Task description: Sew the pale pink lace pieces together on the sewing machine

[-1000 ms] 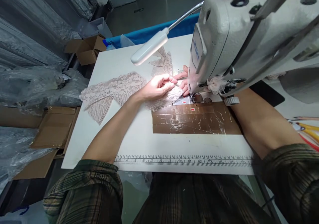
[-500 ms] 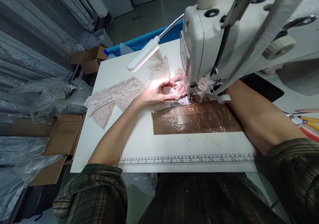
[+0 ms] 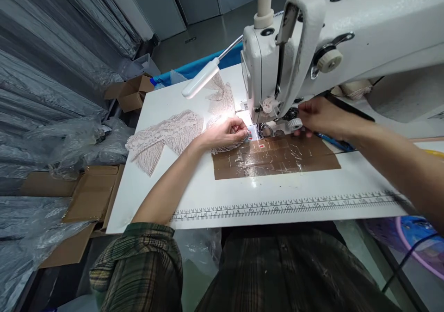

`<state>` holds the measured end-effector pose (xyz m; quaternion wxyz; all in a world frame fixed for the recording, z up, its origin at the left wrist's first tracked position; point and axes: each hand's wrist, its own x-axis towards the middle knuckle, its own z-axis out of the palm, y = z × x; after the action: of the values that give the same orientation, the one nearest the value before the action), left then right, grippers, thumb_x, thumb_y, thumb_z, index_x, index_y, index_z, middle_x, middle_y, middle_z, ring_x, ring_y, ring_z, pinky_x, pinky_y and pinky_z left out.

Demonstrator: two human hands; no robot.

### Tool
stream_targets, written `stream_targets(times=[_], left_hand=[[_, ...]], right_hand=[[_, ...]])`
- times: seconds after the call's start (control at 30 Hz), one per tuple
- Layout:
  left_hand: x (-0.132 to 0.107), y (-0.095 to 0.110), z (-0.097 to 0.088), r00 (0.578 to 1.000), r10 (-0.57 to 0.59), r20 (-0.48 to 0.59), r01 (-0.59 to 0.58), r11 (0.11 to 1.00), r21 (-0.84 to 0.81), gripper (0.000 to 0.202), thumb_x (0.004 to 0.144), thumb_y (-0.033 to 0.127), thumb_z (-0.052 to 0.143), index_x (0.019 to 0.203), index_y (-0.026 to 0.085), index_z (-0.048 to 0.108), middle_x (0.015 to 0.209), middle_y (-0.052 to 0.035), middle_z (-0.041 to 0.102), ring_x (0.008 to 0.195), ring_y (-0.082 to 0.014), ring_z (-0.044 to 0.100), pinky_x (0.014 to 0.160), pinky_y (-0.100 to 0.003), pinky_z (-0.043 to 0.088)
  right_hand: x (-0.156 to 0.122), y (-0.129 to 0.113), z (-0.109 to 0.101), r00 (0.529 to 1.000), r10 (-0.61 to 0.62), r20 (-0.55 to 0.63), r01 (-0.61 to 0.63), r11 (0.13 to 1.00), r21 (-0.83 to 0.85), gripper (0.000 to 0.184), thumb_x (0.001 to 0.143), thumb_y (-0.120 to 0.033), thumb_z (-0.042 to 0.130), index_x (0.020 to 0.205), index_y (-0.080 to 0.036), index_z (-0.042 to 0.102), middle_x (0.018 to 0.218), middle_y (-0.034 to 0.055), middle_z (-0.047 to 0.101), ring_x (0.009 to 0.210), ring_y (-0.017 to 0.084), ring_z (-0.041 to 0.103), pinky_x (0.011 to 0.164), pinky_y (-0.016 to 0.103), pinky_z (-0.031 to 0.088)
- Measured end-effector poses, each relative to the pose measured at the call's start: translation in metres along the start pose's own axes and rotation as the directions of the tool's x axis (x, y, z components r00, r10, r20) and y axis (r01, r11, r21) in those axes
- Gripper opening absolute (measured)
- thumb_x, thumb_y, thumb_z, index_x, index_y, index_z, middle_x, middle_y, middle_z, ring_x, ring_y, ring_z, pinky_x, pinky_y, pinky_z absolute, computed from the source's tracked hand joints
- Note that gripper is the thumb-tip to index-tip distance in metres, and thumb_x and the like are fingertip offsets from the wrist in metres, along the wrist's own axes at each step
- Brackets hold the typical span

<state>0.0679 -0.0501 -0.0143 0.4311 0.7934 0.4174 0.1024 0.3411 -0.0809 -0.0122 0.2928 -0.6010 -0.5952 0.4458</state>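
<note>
My left hand [image 3: 222, 134] pinches the edge of a pale pink lace piece [image 3: 225, 149] just left of the presser foot [image 3: 260, 131] of a white sewing machine [image 3: 262, 64]. More of the lace [image 3: 166, 134] spreads over the table to the left, and another part [image 3: 222, 101] lies behind my hand. My right hand [image 3: 314, 115] is beside the needle area, right of a small white knob [image 3: 294, 125]. Its fingers are curled together, and their tips are partly hidden, so what they hold does not show. A blue-handled tool [image 3: 335, 142] lies under my right wrist.
Brown tape [image 3: 277, 157] covers the table in front of the needle. A printed ruler [image 3: 277, 207] runs along the front edge. A white lamp [image 3: 201, 78] hangs over the lace. Cardboard boxes [image 3: 130, 92] and plastic wrapping [image 3: 79, 141] are at left.
My right hand has come out from behind the needle, away from the lace, to the machine's right side. My left hand stays on the lace. The view has shifted right.
</note>
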Motion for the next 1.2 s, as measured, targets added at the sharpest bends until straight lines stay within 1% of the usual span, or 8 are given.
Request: stream_targets(times=[0.07, 0.13, 0.27, 0.4, 0.6, 0.8, 1.07, 1.2], left_hand=[[-0.002, 0.006, 0.002, 0.999, -0.028, 0.033, 0.031, 0.996, -0.082, 0.022, 0.096, 0.037, 0.064, 0.085, 0.018, 0.063, 0.072, 0.001, 0.052, 0.06, -0.009, 0.043, 0.054, -0.024, 0.031], [-0.003, 0.013, 0.005, 0.997, -0.052, 0.062, 0.06, 0.987, -0.15, 0.022, 0.097, 0.036, 0.064, 0.084, 0.017, 0.062, 0.07, 0.0014, 0.051, 0.058, -0.0082, 0.041, 0.053, -0.023, 0.03], [-0.005, 0.019, 0.009, 0.995, -0.054, 0.079, 0.069, 0.979, -0.191, 0.029, 0.099, 0.04, 0.061, 0.085, 0.016, 0.063, 0.065, 0.0029, 0.047, 0.055, -0.0074, 0.037, 0.052, -0.024, 0.026], [-0.007, 0.016, 0.011, 0.999, -0.049, 0.006, 0.049, 0.983, -0.177, 0.027, 0.099, 0.042, 0.063, 0.092, 0.015, 0.065, 0.067, 0.0029, 0.05, 0.057, -0.0082, 0.038, 0.054, -0.024, 0.027], [-0.003, 0.005, 0.012, 0.998, 0.003, -0.058, -0.02, 0.959, -0.282, 0.013, 0.095, 0.028, 0.066, 0.098, 0.017, 0.06, 0.077, 0.0017, 0.056, 0.062, -0.0085, 0.044, 0.058, -0.023, 0.033], [0.001, -0.003, 0.013, 0.997, 0.031, -0.07, -0.049, 0.963, -0.264, 0.01, 0.093, 0.024, 0.066, 0.099, 0.017, 0.061, 0.087, -0.0013, 0.064, 0.073, -0.0103, 0.055, 0.065, -0.023, 0.04], [-0.003, 0.004, 0.025, 0.99, 0.044, -0.132, -0.088, 0.933, -0.35, 0.003, 0.095, 0.017, 0.062, 0.096, 0.016, 0.06, 0.085, 0.0001, 0.063, 0.072, -0.0084, 0.054, 0.069, -0.024, 0.041], [-0.004, 0.009, 0.029, 0.988, 0.014, -0.155, -0.075, 0.917, -0.393, 0.005, 0.094, 0.013, 0.061, 0.093, 0.016, 0.058, 0.078, 0.0027, 0.059, 0.066, -0.0069, 0.05, 0.067, -0.024, 0.04]], right_hand=[[-0.017, 0.01, 0.007, 0.985, 0.048, 0.167, -0.043, 0.999, -0.028, 0.022, 0.101, -0.023, 0.052, 0.091, -0.011, 0.067, 0.079, 0.0058, 0.068, 0.055, 0.007, 0.059, 0.046, 0.018, 0.038], [-0.03, 0.012, 0.02, 0.964, -0.039, 0.263, 0.057, 0.996, -0.061, 0.021, 0.1, -0.029, 0.054, 0.1, -0.013, 0.069, 0.078, 0.0032, 0.068, 0.055, 0.007, 0.059, 0.049, 0.019, 0.04], [-0.032, -0.004, 0.049, 0.937, -0.231, 0.263, 0.282, 0.943, -0.177, 0.031, 0.1, -0.031, 0.048, 0.118, -0.015, 0.069, 0.071, 0.0002, 0.068, 0.053, 0.008, 0.057, 0.058, 0.023, 0.043], [-0.021, -0.016, 0.065, 0.963, -0.136, 0.234, 0.18, 0.967, -0.179, 0.027, 0.097, -0.025, 0.046, 0.105, -0.013, 0.068, 0.073, 0.0017, 0.069, 0.051, 0.009, 0.058, 0.058, 0.024, 0.046], [-0.018, -0.006, 0.07, 0.987, -0.017, 0.163, 0.018, 1.0, -0.005, 0.015, 0.092, -0.024, 0.055, 0.102, -0.017, 0.063, 0.072, 0.0, 0.069, 0.054, 0.009, 0.062, 0.058, 0.023, 0.051], [-0.018, -0.008, 0.077, 0.997, -0.005, 0.074, 0.002, 0.999, 0.037, 0.017, 0.092, -0.034, 0.061, 0.09, -0.017, 0.065, 0.071, 0.0026, 0.069, 0.052, 0.011, 0.061, 0.055, 0.024, 0.049], [-0.017, -0.012, 0.083, 0.999, 0.02, -0.048, -0.019, 1.0, 0.023, 0.012, 0.084, -0.024, 0.064, 0.074, -0.018, 0.063, 0.066, 0.0003, 0.065, 0.057, 0.011, 0.059, 0.058, 0.026, 0.045], [-0.017, -0.012, 0.08, 0.998, 0.056, -0.037, -0.053, 0.997, 0.064, 0.009, 0.082, -0.022, 0.065, 0.075, -0.017, 0.063, 0.062, -0.0002, 0.065, 0.052, 0.01, 0.058, 0.058, 0.025, 0.046]])
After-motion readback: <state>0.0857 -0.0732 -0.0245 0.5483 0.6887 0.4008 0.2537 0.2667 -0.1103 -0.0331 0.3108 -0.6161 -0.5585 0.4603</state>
